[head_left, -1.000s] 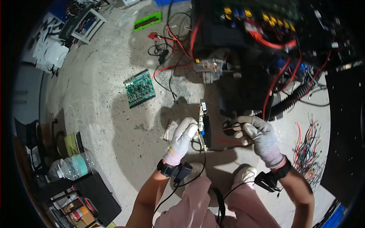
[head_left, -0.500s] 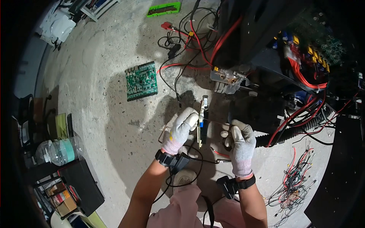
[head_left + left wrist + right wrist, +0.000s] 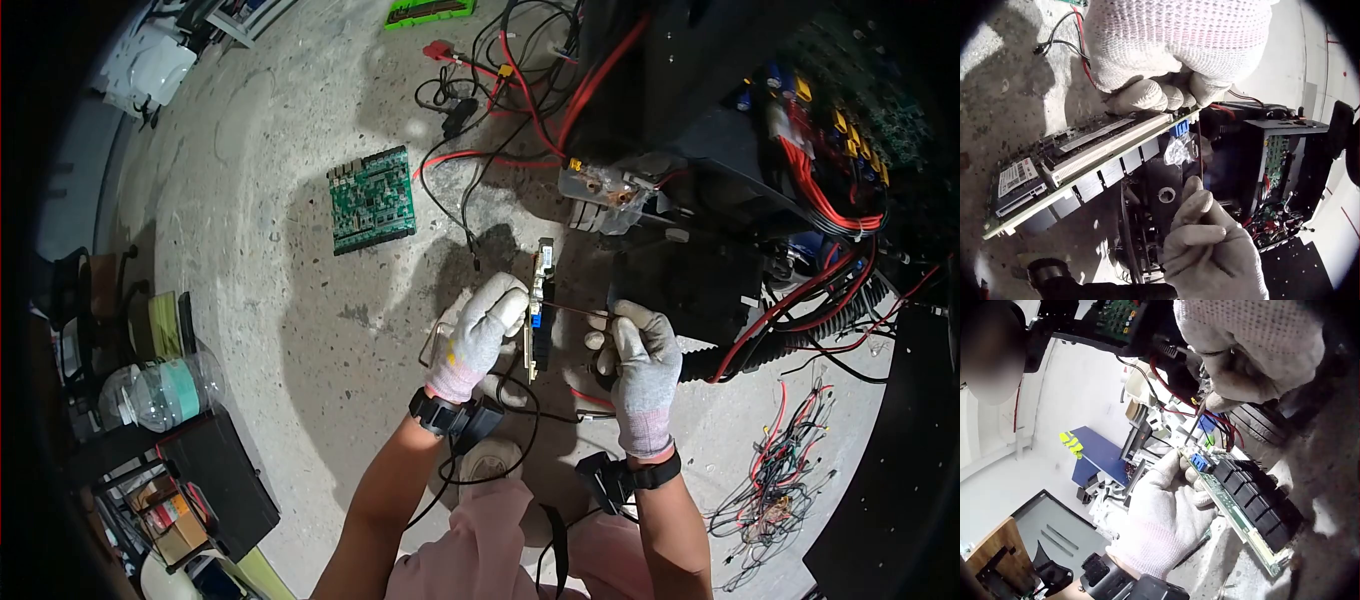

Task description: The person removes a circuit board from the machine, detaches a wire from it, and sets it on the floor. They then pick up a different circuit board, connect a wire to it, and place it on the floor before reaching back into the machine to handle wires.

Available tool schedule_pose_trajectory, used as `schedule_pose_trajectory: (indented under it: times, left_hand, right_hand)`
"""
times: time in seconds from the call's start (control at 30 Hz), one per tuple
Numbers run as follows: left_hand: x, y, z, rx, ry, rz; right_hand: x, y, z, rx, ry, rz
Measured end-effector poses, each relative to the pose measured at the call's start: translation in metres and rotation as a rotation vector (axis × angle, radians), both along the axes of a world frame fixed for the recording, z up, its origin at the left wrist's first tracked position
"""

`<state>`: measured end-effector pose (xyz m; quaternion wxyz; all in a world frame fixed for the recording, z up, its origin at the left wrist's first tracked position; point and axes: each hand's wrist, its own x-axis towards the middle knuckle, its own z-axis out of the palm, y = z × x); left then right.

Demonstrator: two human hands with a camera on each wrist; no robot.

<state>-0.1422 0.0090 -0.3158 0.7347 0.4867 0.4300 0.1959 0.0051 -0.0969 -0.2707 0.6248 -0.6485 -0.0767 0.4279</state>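
A circuit board (image 3: 532,345), seen edge-on in the head view, is gripped at its edge by my gloved left hand (image 3: 479,338). Black blocks (image 3: 1259,499) line one face of the board in the right wrist view, with a blue connector (image 3: 1200,463) near the held end. My gloved right hand (image 3: 645,380) pinches a thin rod (image 3: 577,309), whose far end reaches the board near that connector. The left wrist view shows the board's other face with a long white slot (image 3: 1107,150) and my right hand (image 3: 1210,250) below it.
A green circuit board (image 3: 371,200) lies on the floor at the upper left. Open equipment with red cables (image 3: 820,195) stands at the upper right, above a tangle of wires (image 3: 775,475). Black cable (image 3: 535,405) runs between the hands. A plastic bottle (image 3: 165,393) is at the left.
My right hand has come left toward the board, and the rod's far end now reaches it. The head view has shifted, showing the floor items in different places. The left hand keeps its grip.
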Motion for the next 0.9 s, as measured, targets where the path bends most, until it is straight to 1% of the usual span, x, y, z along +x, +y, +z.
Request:
schedule_pose_trajectory:
  times: [0.13,0.17,0.2,0.23,0.3,0.33,0.37,0.43,0.47,0.5,0.57,0.6,0.63,0.7,0.73,0.77,0.83,0.87,0.9]
  left_hand:
    - [-0.004,0.000,-0.009,-0.018,-0.040,-0.004]
    - [-0.008,0.001,-0.019,0.110,-0.061,-0.043]
    - [-0.008,0.003,-0.018,0.238,-0.081,-0.083]
    - [-0.008,0.004,-0.015,0.233,-0.080,-0.082]
    - [-0.006,0.005,-0.004,0.082,-0.135,-0.094]
    - [-0.005,0.003,-0.008,0.132,-0.119,-0.059]
    - [-0.002,0.004,-0.005,0.131,-0.122,-0.058]
    - [0.004,0.006,0.009,0.190,-0.086,-0.124]
    - [0.007,0.004,0.015,0.226,-0.042,-0.110]
    - [0.008,0.003,0.015,0.223,-0.040,-0.108]
    - [0.009,0.003,0.015,0.210,-0.065,-0.080]
    - [0.008,0.003,0.011,0.255,-0.053,-0.058]
    - [0.005,0.010,0.010,0.198,-0.079,-0.151]
    - [0.004,0.012,0.006,0.118,-0.119,-0.122]
    - [0.005,0.014,0.006,0.072,-0.112,-0.115]
    - [0.005,0.016,0.008,0.026,-0.105,-0.106]
    - [0.004,0.022,0.008,0.041,-0.097,-0.094]
    - [0.003,0.024,0.004,0.054,-0.105,-0.118]
    - [0.002,0.027,0.003,0.068,-0.113,-0.143]
  right_hand:
    - [-0.001,0.000,-0.002,0.029,-0.004,-0.013]
    - [0.001,-0.001,-0.003,0.051,-0.081,0.028]
    - [0.003,-0.002,-0.005,0.072,-0.157,0.069]
    - [0.007,-0.003,-0.009,0.068,-0.157,0.070]
    - [0.015,-0.006,-0.018,0.074,-0.429,0.265]
    - [0.016,-0.007,-0.017,0.005,-0.562,0.318]
    - [0.016,-0.007,-0.017,0.003,-0.564,0.319]
    - [0.011,-0.010,-0.019,0.038,-0.822,0.290]
    - [0.010,-0.013,-0.020,0.090,-0.850,0.327]
    - [0.012,-0.013,-0.023,0.088,-0.848,0.330]
    - [0.019,-0.010,-0.027,0.174,-0.936,0.467]
    - [0.019,-0.008,-0.028,0.208,-0.924,0.462]
    - [0.024,-0.005,-0.026,0.205,-0.926,0.471]
    - [0.036,0.001,-0.019,0.305,-1.120,0.625]
    - [0.040,0.003,-0.013,0.259,-1.202,0.752]
    - [0.042,0.004,-0.013,0.258,-1.199,0.757]
    - [0.045,0.008,-0.014,0.256,-1.404,0.927]
    - [0.045,0.012,-0.012,0.319,-1.440,0.872]
    - [0.045,0.013,-0.011,0.323,-1.437,0.874]
